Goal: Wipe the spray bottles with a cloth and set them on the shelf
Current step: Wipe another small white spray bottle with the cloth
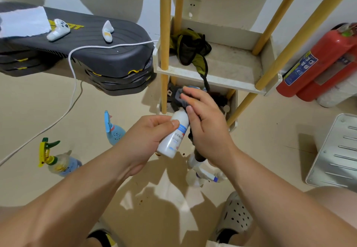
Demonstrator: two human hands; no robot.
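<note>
Spray bottle (172, 140), white smooth plastic and cylindrical, is held tilted above the beige floor, just in front of the shelf's (228, 84) lowest tray. Its label has a blue band and small print too blurred to read. The left hand (146, 138) grips the body, fingers curled round it and thumb on the label. The right hand (206, 125) clasps a dark grey soft cloth (178, 97) around the bottle's top, with a tail hanging below. The shelf has round yellow wooden poles and scuffed white trays. On the floor to the left stand a blue bottle (114, 133) and a clear bottle (58, 161) with a yellow-green trigger. A red fire extinguisher (318, 63) bears a blue label that cannot be read.
</note>
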